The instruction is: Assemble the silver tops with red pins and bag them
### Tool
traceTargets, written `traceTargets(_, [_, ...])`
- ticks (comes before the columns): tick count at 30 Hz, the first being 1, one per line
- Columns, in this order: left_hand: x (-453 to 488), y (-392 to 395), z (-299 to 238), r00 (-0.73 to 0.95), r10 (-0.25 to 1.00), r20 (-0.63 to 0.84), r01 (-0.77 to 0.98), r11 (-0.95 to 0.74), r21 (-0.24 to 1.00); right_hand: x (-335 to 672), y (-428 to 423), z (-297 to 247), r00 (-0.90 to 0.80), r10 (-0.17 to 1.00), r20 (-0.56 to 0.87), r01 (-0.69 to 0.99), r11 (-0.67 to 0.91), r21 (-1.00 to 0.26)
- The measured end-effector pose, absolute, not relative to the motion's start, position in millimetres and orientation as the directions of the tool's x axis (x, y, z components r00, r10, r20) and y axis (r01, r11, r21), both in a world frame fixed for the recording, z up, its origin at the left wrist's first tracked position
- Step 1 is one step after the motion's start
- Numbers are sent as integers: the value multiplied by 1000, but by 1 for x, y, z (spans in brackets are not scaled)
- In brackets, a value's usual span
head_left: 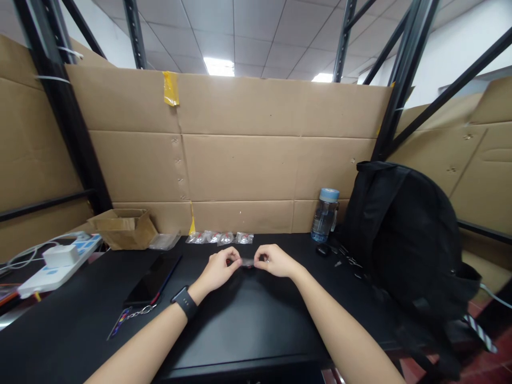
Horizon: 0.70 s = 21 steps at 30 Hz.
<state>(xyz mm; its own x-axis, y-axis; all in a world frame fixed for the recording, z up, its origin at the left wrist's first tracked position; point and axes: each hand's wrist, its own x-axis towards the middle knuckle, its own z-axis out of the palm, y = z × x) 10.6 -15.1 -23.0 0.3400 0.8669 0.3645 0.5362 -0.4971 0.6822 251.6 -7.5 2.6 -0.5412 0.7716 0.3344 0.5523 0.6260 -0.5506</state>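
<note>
Forearms: reach up from the bottom edge, one at each side, over the black table; nearest of all to the camera.
Left hand: curled, with thumb and forefinger pinched at one end of the small piece; seems to grasp it firmly. Wears a watch at the wrist.
Right hand: curled likewise, thumb and forefinger pinched at the opposite end; grasps the same item.
Piece: sits between both hands, near the middle of the table, in front of the packets. Looks partly see-through, with dark and reddish touches; too small and too covered by fingers to identify. Cannot tell whether touching the table or just above.
Work on piece: by judgement, in mid-handling, already taken up at both ends, not yet let go. Shows no clear sign of being opened, folded or finished; cannot tell.
Packets at the back: lie in a row before the cardboard, apart from both hands. Cannot tell whether done with or left to handle.
Long axis of piece: runs left to right from hand to hand, roughly level and roughly parallel to the row.
Ends of piece: point toward the two hands; cannot tell front from back.
</note>
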Motion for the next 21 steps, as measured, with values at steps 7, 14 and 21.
traceTargets(7, [12, -15, -21, 211, 924, 319, 611, -380, 695, 247, -1, -8, -293, 937, 190, 450, 310, -838])
traceTargets(14, [20, -25, -21, 231, 912, 340, 674, -401, 620, 241, -11, -7, -329, 931, 159, 535, 323, -781])
traceTargets(21, [25, -33, -27, 360, 857, 369, 770, -496, 400, 240, -23, 1, -441, 883, 159, 772, 464, -435])
